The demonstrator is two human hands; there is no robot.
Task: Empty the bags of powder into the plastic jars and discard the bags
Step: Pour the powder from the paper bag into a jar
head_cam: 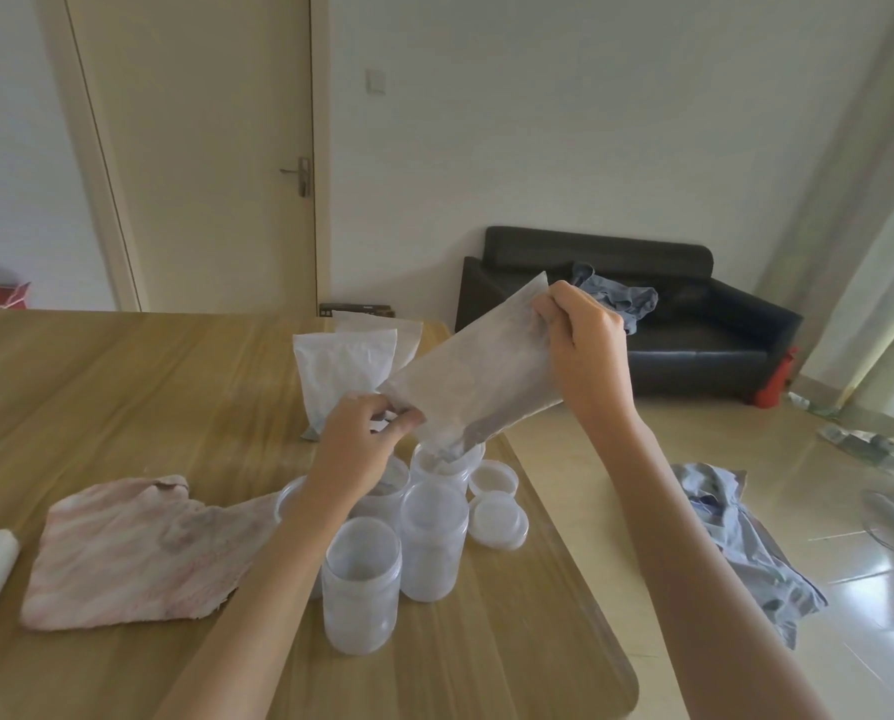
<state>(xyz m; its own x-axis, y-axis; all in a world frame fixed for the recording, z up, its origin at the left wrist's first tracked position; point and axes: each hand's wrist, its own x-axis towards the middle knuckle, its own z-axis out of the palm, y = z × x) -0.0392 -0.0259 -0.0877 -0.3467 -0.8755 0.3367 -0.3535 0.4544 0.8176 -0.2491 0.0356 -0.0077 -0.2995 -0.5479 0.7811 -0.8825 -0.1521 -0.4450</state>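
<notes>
Bag: tilted, mouth at 7 o'clock over jar, so powder falls in.
Left hand: pinches bag's mouth corner, steering.
Right hand: grips raised end.

I'm in a home living room: a black sofa with clothes on it, a closed door, a wooden table.

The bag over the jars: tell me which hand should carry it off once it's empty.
Probably the right hand: it pinches the bag's raised top corner, clear of the jars. The left hand holds the low pouring end, crowded among them.
</notes>
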